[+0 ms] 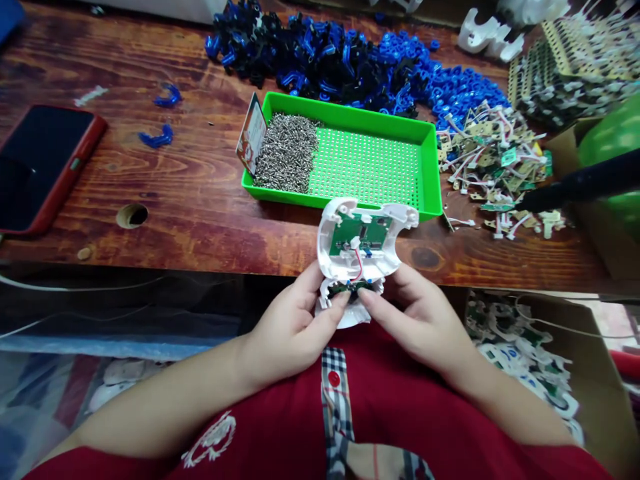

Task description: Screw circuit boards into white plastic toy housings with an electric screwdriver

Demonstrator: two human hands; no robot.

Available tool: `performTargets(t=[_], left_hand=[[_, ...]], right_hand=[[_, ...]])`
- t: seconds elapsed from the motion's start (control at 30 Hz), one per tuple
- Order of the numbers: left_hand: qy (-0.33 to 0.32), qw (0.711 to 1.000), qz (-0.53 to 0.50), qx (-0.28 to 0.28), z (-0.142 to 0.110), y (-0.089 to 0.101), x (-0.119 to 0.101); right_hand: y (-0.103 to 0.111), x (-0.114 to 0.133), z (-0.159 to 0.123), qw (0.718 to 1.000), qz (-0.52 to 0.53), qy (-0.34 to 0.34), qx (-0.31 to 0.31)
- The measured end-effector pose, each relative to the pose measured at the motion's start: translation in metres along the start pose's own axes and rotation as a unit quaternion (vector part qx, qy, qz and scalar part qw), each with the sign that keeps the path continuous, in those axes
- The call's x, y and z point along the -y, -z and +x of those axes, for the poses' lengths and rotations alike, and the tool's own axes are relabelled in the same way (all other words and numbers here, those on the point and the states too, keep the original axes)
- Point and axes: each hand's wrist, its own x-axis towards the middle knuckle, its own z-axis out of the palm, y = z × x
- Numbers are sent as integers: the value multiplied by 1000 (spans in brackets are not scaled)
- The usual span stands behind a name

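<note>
Between my two hands is a white plastic housing (325, 243) in two opened parts, held near the table's front edge. A green circuit board (345, 233) sits in its upper part, and a short red and white cable runs down from it to a small dark board (343, 289) in the lower part. My left hand (300, 313) grips the left side, its thumb on the lower part. My right hand (415, 310) grips the right side, its thumb tip pressing close to the small board. The fingers behind the housing are hidden.
A green tray (345, 110) of small metal screws (287, 150) stands just beyond the housing. Behind it lie heaped blue and black parts (320, 57); wired boards (500, 160) are piled at right. A phone (45, 167) lies left. A dark rod (585, 180) juts in from the right.
</note>
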Motion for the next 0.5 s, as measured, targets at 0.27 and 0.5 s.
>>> performTargets(t=[0.27,0.5], left_hand=[[-10,999,39,19,-5,7,2],[8,1000,-4,16,-2,7,4]], right_hand=[[-9,4,3,997,68,16,-17],[-15,2,7,996,80,-25,-16]])
